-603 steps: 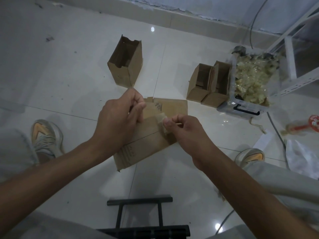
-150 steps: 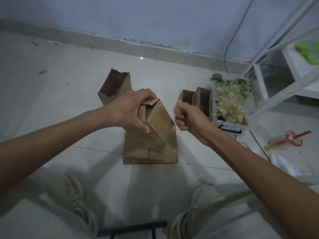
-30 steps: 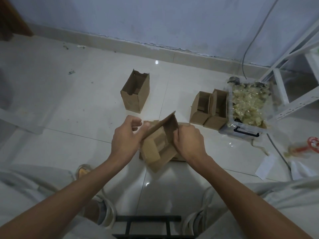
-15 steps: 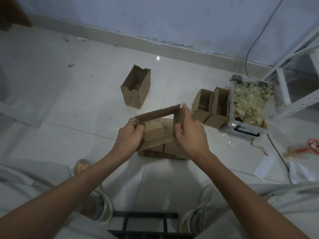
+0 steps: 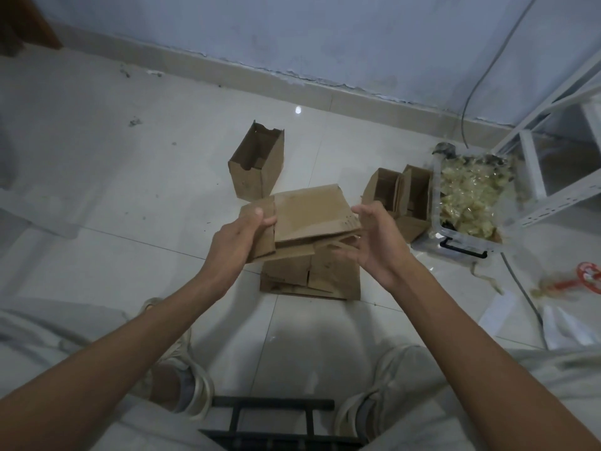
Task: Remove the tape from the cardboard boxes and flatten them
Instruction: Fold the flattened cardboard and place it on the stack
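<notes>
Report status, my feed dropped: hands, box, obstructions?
Left hand grips flattened box; right hand open beside it. Held above flat stack. Three boxes standing. Nothing in the way.

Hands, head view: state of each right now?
Left hand: grips the flattened box by its left edge.
Right hand: open, fingers spread at the box's right edge, not gripping.

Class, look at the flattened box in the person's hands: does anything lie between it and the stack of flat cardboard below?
Nothing visible does. The flattened box, gripped by the left hand, hangs directly over the stack.
</notes>
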The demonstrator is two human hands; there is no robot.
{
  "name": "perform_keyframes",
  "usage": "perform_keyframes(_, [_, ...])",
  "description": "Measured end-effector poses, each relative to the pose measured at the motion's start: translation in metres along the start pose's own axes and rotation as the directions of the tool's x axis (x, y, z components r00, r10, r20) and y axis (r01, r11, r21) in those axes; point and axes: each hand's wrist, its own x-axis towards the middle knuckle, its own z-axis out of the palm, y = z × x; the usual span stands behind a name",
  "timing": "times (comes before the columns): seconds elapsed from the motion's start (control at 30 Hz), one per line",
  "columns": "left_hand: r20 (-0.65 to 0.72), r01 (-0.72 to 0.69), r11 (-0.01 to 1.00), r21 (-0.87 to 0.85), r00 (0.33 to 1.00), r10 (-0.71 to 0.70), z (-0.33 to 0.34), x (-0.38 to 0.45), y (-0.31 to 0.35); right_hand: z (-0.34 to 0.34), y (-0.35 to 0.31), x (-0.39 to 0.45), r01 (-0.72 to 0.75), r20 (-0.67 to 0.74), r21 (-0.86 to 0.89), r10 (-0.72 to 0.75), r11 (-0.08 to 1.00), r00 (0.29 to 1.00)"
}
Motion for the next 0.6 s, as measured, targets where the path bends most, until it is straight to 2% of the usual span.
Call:
perform_keyframes(0.03, [-0.01,-0.056,0.998,0.033,0.998,0.056,0.0,0.0,-0.003,-0.005,-0.001,0.003,-0.031,0.004,0.02,0.031,0.999,1.0])
perform_keyframes(0.1, [-0.003,-0.162,0.977,0.14,0.986,0.164,0.003,0.003,-0.011,-0.014,0.003,0.011,-0.075,-0.048,-0.057,0.073,0.996,0.996])
perform_keyframes(0.2, [-0.025,-0.26,0.927,0.271,0.961,0.277,0.008,0.007,-0.019,-0.024,0.023,0.025,-0.111,-0.218,-0.199,0.066,0.974,0.974])
perform_keyframes(0.23, [-0.074,-0.223,0.941,0.255,0.966,0.249,0.01,0.009,-0.02,-0.026,0.03,0.028,-0.115,-0.251,-0.242,0.052,0.963,0.967])
perform_keyframes(0.3, [-0.171,-0.015,0.985,0.175,0.984,0.046,0.012,0.02,-0.02,-0.031,0.042,0.031,-0.099,-0.279,-0.333,0.002,0.938,0.96])
perform_keyframes(0.33, [-0.166,0.115,0.988,0.107,0.981,-0.097,0.012,0.029,-0.022,-0.031,0.048,0.029,-0.096,-0.283,-0.36,-0.011,0.928,0.959])
perform_keyframes(0.4, [-0.052,0.308,0.952,0.005,0.95,-0.307,0.015,0.046,-0.034,-0.036,0.065,0.028,-0.122,-0.311,-0.398,-0.008,0.909,0.95])
perform_keyframes(0.47, [0.019,0.354,0.932,0.081,0.934,-0.357,0.025,0.06,-0.053,-0.047,0.087,0.034,-0.173,-0.365,-0.472,-0.014,0.864,0.931])
perform_keyframes(0.6, [0.019,0.338,0.923,0.186,0.938,-0.347,0.063,0.082,-0.092,-0.074,0.113,0.056,-0.294,-0.496,-0.644,-0.094,0.706,0.863])
